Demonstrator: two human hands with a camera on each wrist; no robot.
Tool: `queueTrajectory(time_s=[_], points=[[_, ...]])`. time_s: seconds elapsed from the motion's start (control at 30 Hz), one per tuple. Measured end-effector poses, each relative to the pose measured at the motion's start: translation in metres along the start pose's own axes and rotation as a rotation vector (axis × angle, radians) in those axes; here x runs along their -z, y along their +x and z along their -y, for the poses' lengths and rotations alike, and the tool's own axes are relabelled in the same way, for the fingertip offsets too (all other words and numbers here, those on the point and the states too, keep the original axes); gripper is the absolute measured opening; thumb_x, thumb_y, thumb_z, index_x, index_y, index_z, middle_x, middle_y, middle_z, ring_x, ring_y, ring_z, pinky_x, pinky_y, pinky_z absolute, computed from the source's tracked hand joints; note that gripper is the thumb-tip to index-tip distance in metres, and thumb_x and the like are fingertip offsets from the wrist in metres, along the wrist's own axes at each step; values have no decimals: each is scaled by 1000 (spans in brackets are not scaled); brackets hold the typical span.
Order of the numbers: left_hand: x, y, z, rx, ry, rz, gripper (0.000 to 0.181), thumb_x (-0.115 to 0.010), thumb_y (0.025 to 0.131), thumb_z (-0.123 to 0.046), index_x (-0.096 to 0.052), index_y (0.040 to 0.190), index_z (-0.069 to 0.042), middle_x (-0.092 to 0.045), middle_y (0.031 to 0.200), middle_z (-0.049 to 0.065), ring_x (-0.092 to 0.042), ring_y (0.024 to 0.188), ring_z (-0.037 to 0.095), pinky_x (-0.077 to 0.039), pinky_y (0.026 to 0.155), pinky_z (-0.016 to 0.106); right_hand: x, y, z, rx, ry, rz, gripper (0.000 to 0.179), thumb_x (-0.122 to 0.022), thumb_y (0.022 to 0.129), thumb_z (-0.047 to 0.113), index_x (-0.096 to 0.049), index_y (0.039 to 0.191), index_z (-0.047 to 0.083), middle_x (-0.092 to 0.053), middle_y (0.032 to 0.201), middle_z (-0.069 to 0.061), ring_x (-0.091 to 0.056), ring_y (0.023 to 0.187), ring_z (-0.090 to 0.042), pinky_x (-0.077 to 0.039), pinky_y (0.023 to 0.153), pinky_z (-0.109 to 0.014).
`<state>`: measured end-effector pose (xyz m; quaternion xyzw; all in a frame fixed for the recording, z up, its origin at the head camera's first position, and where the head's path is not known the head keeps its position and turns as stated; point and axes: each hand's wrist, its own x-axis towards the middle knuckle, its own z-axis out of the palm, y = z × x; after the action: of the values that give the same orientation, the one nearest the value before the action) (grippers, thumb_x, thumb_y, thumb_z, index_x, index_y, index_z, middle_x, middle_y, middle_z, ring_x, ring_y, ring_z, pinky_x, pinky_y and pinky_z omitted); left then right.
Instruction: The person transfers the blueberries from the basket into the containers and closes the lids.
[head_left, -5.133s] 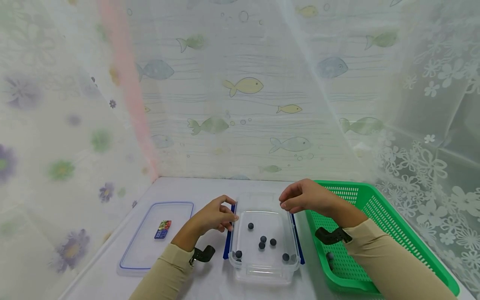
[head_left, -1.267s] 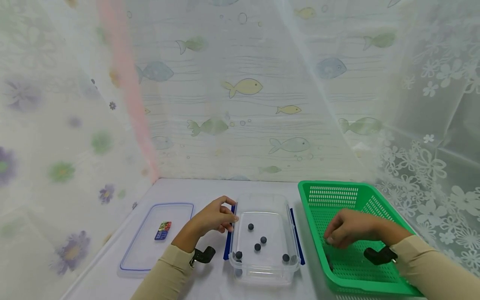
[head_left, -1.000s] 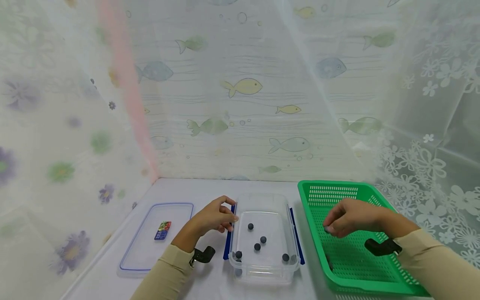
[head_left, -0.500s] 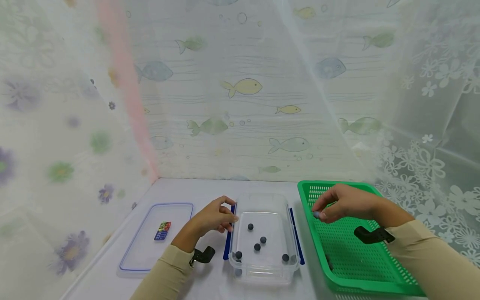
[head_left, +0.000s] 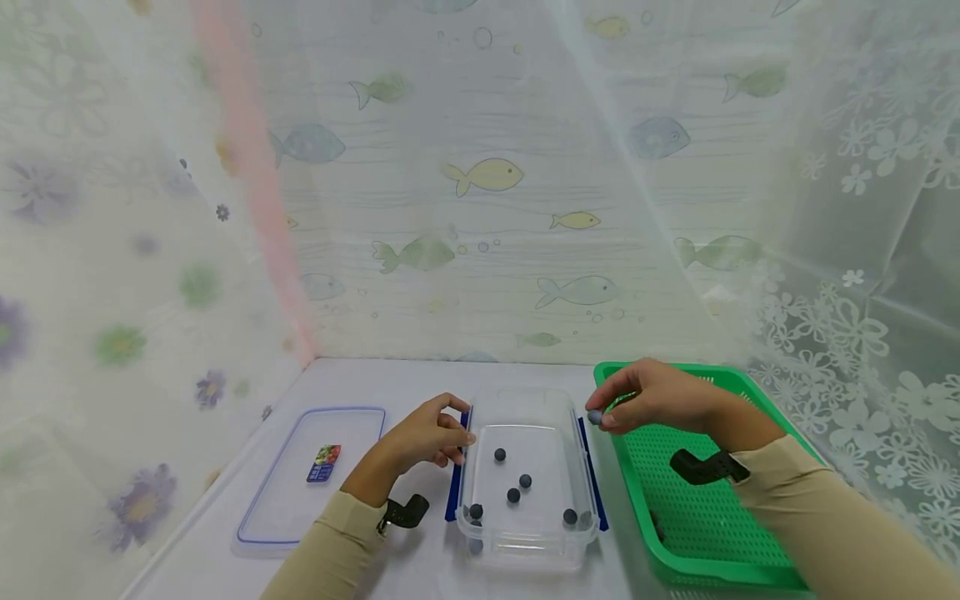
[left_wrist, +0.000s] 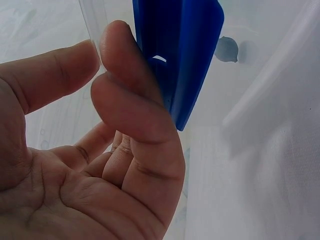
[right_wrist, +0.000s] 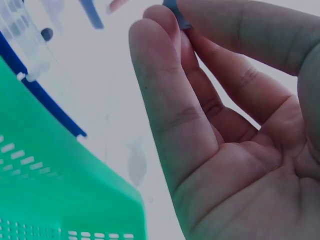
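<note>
My right hand point(head_left: 660, 402) pinches a blueberry point(head_left: 595, 417) between thumb and fingertips, just above the right rim of a clear plastic box point(head_left: 540, 546). In the right wrist view, the fingers mostly hide this blueberry point(right_wrist: 176, 12). My left hand point(head_left: 423, 433) holds the box's left rim between thumb and fingers, beside a blue side latch point(left_wrist: 182, 60). Several blueberries lie scattered inside the box, one blueberry point(head_left: 500, 455) towards the back and another blueberry point(head_left: 570, 517) at the front right. Through the box wall, the left wrist view shows one blueberry point(left_wrist: 227, 49).
A green perforated basket point(head_left: 720, 560) stands right of the box, with dark berries partly hidden along its left wall point(head_left: 657, 525). To the left, a clear lid point(head_left: 281, 500) with blue edging and a colourful label point(head_left: 324, 463) lies on the white table. Patterned curtains enclose the back and sides.
My right hand went from over the box into the basket, picked up a blueberry, and has moved up and left to the box's rim. The left hand has stayed put.
</note>
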<state>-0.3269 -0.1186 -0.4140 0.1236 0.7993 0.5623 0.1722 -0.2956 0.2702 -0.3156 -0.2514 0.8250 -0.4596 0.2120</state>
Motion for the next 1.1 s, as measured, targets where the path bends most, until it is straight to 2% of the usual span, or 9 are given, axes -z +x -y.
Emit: queueTrajectory(time_s=[0.1,0.43,0.6,0.87,1.1], points=[[0,0,0,-3,1,2,60,-78,93,-19,-48,143,-9,-69,103,12,-72,69,21,-55,58,29,-6,7,2,-6,12,-14,34,-77,93,14,-70,125,2,-70,121,-18,-73,107,-31,-60,93,-41],[0,-1,-2,6,-20,4,57,-77,94,-16,-48,143,-8,-69,102,13,-71,69,21,-54,58,28,-20,26,5,17,20,-23,33,-78,92,17,-73,123,5,-71,122,-13,-73,106,-37,-59,92,-40],[0,-1,-1,3,-22,2,59,-77,93,-16,-47,143,-6,-68,101,13,-71,68,20,-53,57,27,-25,34,2,21,40,-17,33,-78,92,15,-73,122,4,-73,118,-13,-74,104,-33,-60,91,-41],[0,-1,-1,-2,-17,10,58,-75,94,-14,-46,144,-5,-69,100,13,-71,68,20,-54,57,28,-31,39,2,8,38,-17,33,-78,92,14,-73,122,3,-75,112,-13,-74,100,-35,-60,88,-41],[0,-1,-1,-4,-10,9,58,-75,94,-15,-46,144,-6,-69,100,13,-71,69,21,-54,58,28,-32,40,2,-6,43,-28,31,-79,90,13,-74,120,5,-75,111,-14,-75,98,-30,-60,91,-46]])
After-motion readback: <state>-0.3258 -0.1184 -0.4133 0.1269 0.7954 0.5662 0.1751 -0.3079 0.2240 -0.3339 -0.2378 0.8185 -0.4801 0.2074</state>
